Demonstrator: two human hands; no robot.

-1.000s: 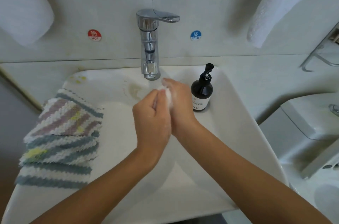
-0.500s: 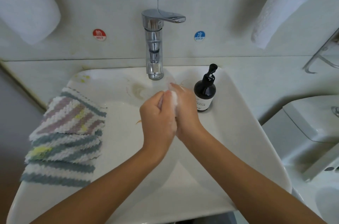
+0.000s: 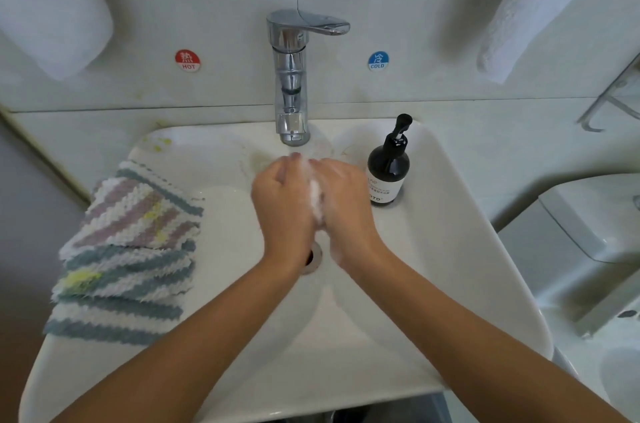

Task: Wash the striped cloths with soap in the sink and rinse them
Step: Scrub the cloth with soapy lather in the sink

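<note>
**Lather first, cloths waiting at the rim**

The left hand (image 3: 282,206) and right hand (image 3: 341,202) meet palm to palm over the bowl of the sink (image 3: 460,249), just below the faucet (image 3: 292,76). White foam (image 3: 315,197) shows in the seam between them, so the fingers are pressed together around suds and grip no cloth. Held over the bowl, anything that drips would fall toward the drain (image 3: 313,258), part hidden under the left wrist — a sensible place to work up soap.

The striped cloths (image 3: 128,252) lie stacked on the sink's left rim, apart from both hands, and look dry; judging by this, the washing proper has not begun. The soap bottle (image 3: 389,168) stands upright on the right rim, just beside the right hand, within easy reach of its pump. No water can be made out running from the spout.
</note>
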